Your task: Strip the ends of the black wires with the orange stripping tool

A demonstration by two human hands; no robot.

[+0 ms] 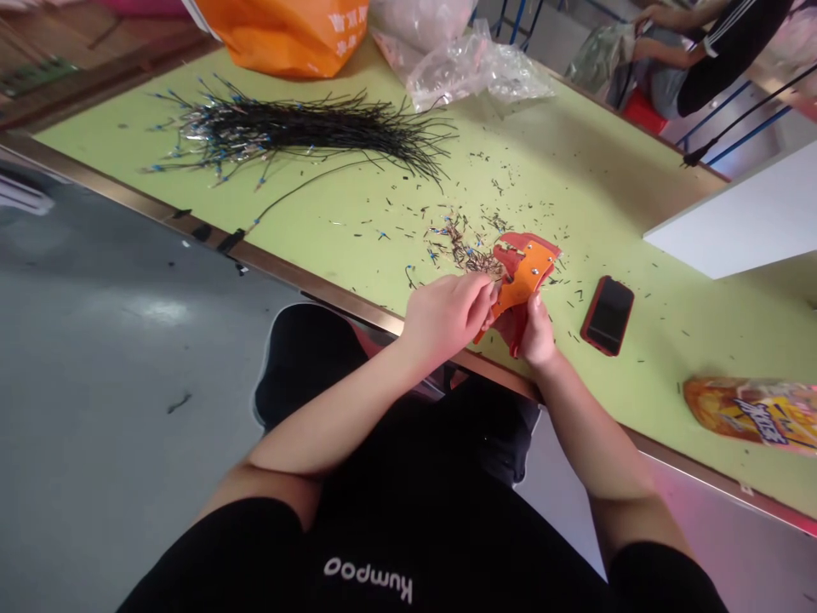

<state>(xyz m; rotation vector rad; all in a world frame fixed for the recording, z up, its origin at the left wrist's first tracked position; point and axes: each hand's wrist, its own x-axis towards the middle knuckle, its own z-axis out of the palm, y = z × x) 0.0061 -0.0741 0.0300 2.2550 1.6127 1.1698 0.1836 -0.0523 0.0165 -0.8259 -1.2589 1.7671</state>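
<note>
Your black shirt (357,545), with white lettering across it, fills the bottom of the view, and your black shorts (306,358) show beyond it over your lap. Both forearms reach up to the near edge of a pale green worktop (562,179). Your right hand (537,334) is closed around the handle of an orange-red wire stripper (524,277), which sits tilted just above the worktop, close to the near edge. Your left hand (445,317) is curled narrow, its fingertips (488,294) pinched right against the stripper's front end; whatever they hold is too small to tell. Small wire scraps (469,247) lie scattered around the tool. Toward the far left edge spreads a large fan of black wires (299,128) with blue ends. Just right of your hands lies a phone (608,315) in a red case, and a snack bag (750,417) sits by the right end of the near edge. Along the far edge are an orange bag (287,34) and clear plastic bags (472,68). Past the far right corner, another person (721,51) in black sleeves sits on a red stool (644,111).
</note>
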